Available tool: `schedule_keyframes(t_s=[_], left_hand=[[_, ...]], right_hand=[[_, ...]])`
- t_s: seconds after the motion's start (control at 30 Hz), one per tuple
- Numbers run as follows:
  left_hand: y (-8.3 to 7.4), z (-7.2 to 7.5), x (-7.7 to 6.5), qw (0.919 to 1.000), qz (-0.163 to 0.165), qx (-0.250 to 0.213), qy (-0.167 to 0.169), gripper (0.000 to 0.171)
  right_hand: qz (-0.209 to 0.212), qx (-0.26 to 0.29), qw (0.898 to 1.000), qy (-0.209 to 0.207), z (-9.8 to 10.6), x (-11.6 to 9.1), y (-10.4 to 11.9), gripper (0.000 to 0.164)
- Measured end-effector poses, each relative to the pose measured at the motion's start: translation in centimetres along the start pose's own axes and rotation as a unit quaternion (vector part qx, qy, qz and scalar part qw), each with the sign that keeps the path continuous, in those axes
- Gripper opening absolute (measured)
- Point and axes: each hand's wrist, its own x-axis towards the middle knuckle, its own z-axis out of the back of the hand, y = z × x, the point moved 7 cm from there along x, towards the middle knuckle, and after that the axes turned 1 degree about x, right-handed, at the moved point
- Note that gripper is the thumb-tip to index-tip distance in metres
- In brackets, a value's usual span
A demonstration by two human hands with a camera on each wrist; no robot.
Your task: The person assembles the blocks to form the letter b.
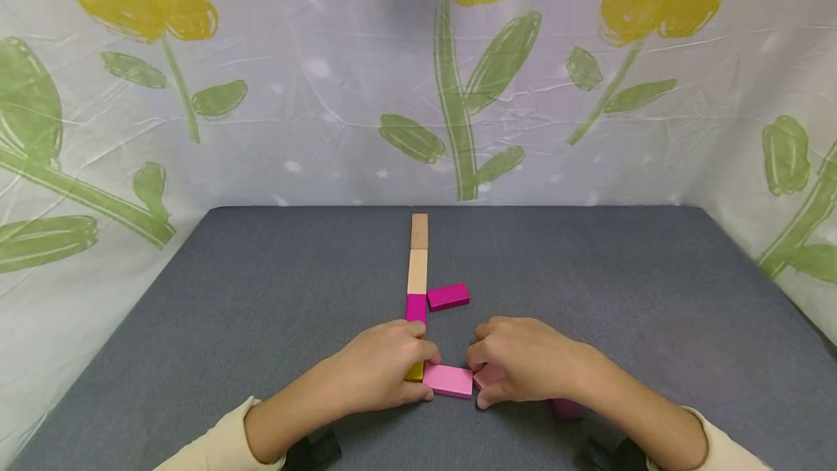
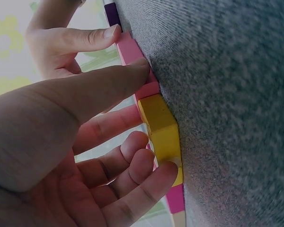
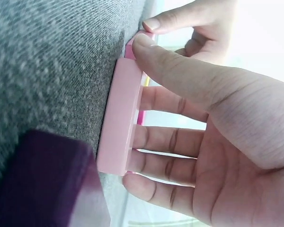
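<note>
Near the front of the table my left hand (image 1: 386, 363) pinches the left end of a pink block (image 1: 449, 381) between thumb and index finger. Its other fingers lie along a yellow block (image 2: 162, 130) at the corner of the row. My right hand (image 1: 526, 358) holds a second pink block (image 3: 118, 118), thumb at its left end and fingers along the far side. The two pink blocks meet almost end to end. Behind my left hand a magenta block (image 1: 415, 307) continues the line away from me, partly covered by the fingers.
Beyond the magenta block, a pale wooden block (image 1: 417, 271) and a tan one (image 1: 419, 231) extend the straight line. Another magenta block (image 1: 448, 297) lies slanted beside it. A dark purple block (image 1: 565, 411) sits partly under my right wrist. Flower-printed cloth (image 1: 314, 93) hangs behind the grey table.
</note>
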Motion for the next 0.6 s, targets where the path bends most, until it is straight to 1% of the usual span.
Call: schedule_keyframes(t_s=[0.3,0.43,0.53,0.6], left_hand=[[0.1,0.1,0.1,1.0000,0.001,0.002,0.002,0.027],[0.1,0.1,0.0,1.0000,0.000,0.002,-0.003,0.028],[0.0,0.1,-0.1,1.0000,0.001,0.001,-0.006,0.029],[-0.1,0.2,-0.1,1.0000,0.001,0.000,-0.009,0.030]], right_hand=[[-0.007,0.009,1.000,0.010,0.0,0.0,-0.2,0.025],[-0.017,0.012,1.000,0.013,0.2,0.0,-0.3,0.031],[-0.033,0.023,0.999,0.013,0.9,-0.4,-0.8,0.037],[-0.053,0.025,0.998,0.011,1.8,-1.2,-1.4,0.034]])
